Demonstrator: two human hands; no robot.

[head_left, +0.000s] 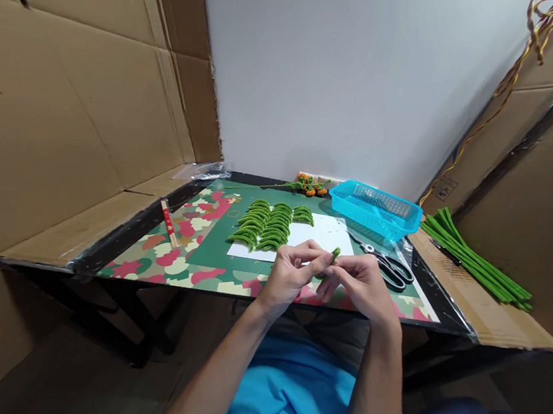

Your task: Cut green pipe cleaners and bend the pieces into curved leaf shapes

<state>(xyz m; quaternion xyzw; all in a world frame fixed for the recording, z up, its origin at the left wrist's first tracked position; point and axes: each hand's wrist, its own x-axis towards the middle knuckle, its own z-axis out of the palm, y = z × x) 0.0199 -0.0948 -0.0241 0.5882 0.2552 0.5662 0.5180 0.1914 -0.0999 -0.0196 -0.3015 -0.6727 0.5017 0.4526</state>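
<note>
Close to the table's front edge, my left hand (297, 270) and my right hand (361, 281) meet, fingertips pinched on a short green fuzzy chenille stem piece (336, 253). Its upper end sticks up between the fingers; the lower part is mostly hidden by them. Beyond my hands lies a white sheet of paper (321, 234). Several curved green fuzzy pieces (277, 226), leaf-like in shape, lie on it in three columns, the right column shorter. Just right of my right hand rest black-handled scissors (394, 272).
A blue plastic basket (374, 209) stands at the back right. Green stems (476, 258) lie bundled on cardboard at the right, beside a black pen-like tool (446, 253). Orange flowers (310, 186) lie at the back. A red-wrapped pair of chopsticks (168, 222) is at the left. Cardboard walls flank the table.
</note>
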